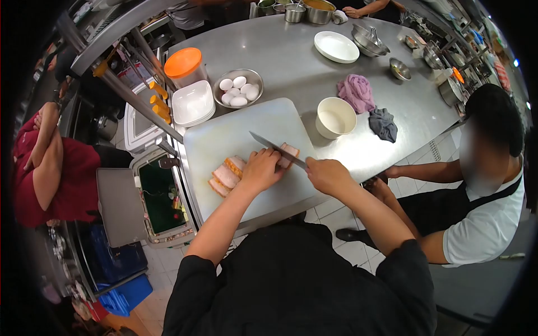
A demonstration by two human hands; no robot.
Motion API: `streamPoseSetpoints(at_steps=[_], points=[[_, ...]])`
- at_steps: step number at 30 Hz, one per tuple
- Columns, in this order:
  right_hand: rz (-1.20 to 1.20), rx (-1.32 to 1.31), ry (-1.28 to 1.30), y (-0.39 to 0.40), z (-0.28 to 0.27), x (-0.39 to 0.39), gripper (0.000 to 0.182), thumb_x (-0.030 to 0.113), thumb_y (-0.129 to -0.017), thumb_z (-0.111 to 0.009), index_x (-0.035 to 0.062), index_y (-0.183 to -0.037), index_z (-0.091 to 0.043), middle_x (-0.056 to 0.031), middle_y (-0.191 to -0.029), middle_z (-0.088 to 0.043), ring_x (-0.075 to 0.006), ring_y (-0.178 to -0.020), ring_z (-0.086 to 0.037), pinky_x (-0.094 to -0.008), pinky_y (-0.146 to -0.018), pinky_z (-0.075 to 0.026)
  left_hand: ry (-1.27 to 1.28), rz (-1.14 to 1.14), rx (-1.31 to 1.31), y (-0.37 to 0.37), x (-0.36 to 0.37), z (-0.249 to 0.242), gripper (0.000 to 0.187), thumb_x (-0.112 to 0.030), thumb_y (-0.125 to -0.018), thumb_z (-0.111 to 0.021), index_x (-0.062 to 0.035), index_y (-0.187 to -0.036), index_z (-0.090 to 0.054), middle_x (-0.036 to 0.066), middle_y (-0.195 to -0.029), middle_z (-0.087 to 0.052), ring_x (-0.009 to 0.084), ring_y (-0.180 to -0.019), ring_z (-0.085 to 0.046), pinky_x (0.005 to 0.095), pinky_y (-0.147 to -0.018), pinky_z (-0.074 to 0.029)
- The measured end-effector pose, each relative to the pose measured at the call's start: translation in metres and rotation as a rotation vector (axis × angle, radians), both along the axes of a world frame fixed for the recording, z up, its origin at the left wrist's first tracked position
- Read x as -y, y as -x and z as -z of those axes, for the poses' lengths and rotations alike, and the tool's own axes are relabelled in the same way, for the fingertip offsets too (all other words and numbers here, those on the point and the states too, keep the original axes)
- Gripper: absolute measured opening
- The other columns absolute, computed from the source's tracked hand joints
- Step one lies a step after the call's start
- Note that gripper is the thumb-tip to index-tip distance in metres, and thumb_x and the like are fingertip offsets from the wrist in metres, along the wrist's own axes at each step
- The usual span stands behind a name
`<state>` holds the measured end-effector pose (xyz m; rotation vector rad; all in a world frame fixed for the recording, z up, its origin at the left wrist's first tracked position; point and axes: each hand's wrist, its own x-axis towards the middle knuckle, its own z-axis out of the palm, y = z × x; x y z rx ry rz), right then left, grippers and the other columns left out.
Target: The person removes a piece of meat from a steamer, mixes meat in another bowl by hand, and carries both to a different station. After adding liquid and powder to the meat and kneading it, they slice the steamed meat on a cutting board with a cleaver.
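My right hand (329, 178) is closed around the handle of a kitchen knife (270, 144), whose blade points to the upper left across the cutting board (224, 129). My left hand (260, 169) is beside the blade, its curled fingers pressed on pork belly that they partly hide. A pale piece of pork belly (290, 152) shows on the far side of the blade. Left of my left hand, several thick slices of pork belly (226, 176) with orange-brown edges lie on the board.
Behind the board are a steel bowl of eggs (238, 94), white square dishes (193, 105) and an orange-lidded tub (185, 66). To the right are a cream tub (336, 119) and cloths (356, 93). An open bin (162, 196) stands left. A person (482, 207) sits close at right.
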<state>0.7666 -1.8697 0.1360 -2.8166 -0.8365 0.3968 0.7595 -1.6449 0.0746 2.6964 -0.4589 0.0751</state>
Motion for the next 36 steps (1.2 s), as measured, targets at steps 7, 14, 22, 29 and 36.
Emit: streamPoseSetpoints(at_steps=[7, 14, 22, 29, 36], points=[[0.065, 0.058, -0.146, -0.017, 0.026, -0.012, 0.026, 0.028, -0.096, -0.053, 0.0054, -0.107, -0.059, -0.0192, -0.078, -0.068, -0.0405, -0.075, -0.066, -0.0518, -0.069, -0.051, -0.044, 0.006, -0.022, 0.004, 0.004, -0.012, 0.033, -0.022, -0.076, -0.072, -0.0079, -0.104, -0.063, 0.009, -0.107, -0.061, 0.0264, -0.105, -0.058, 0.0427, -0.087, -0.042], [-0.004, -0.033, -0.031, -0.006, -0.028, 0.006, 0.024, 0.026, -0.094, -0.055, 0.0052, -0.106, -0.060, -0.0197, -0.080, -0.069, -0.0399, -0.077, -0.067, -0.0513, -0.072, -0.052, 0.033, -0.035, 0.116, 0.008, 0.004, 0.002, 0.017, -0.017, -0.077, -0.069, -0.0082, -0.091, -0.065, 0.008, -0.096, -0.063, 0.0277, -0.097, -0.060, 0.0414, -0.082, -0.043], [0.051, -0.014, -0.162, -0.010, 0.015, -0.014, 0.026, 0.029, -0.096, -0.053, 0.0048, -0.104, -0.059, -0.0201, -0.081, -0.069, -0.0409, -0.077, -0.066, -0.0525, -0.072, -0.051, 0.056, -0.059, 0.137, 0.007, 0.009, 0.011, 0.011, -0.013, -0.079, -0.067, -0.0079, -0.088, -0.066, 0.010, -0.092, -0.063, 0.0289, -0.092, -0.061, 0.0430, -0.080, -0.045], [0.094, 0.044, -0.138, -0.024, -0.018, 0.022, 0.024, 0.030, -0.096, -0.054, 0.0070, -0.102, -0.061, -0.0181, -0.080, -0.068, -0.0396, -0.077, -0.067, -0.0503, -0.070, -0.051, 0.056, -0.093, 0.243, -0.004, 0.019, -0.002, 0.013, -0.012, -0.081, -0.064, -0.0077, -0.092, -0.067, 0.007, -0.093, -0.062, 0.0259, -0.096, -0.060, 0.0421, -0.081, -0.044], [0.020, 0.001, -0.039, -0.024, -0.009, 0.030, 0.023, 0.027, -0.095, -0.055, 0.0058, -0.101, -0.061, -0.0179, -0.080, -0.068, -0.0389, -0.079, -0.067, -0.0505, -0.070, -0.052, 0.035, -0.071, 0.185, -0.016, 0.023, 0.012, 0.013, -0.012, -0.082, -0.062, -0.0086, -0.094, -0.067, 0.006, -0.095, -0.062, 0.0250, -0.097, -0.059, 0.0411, -0.083, -0.043]])
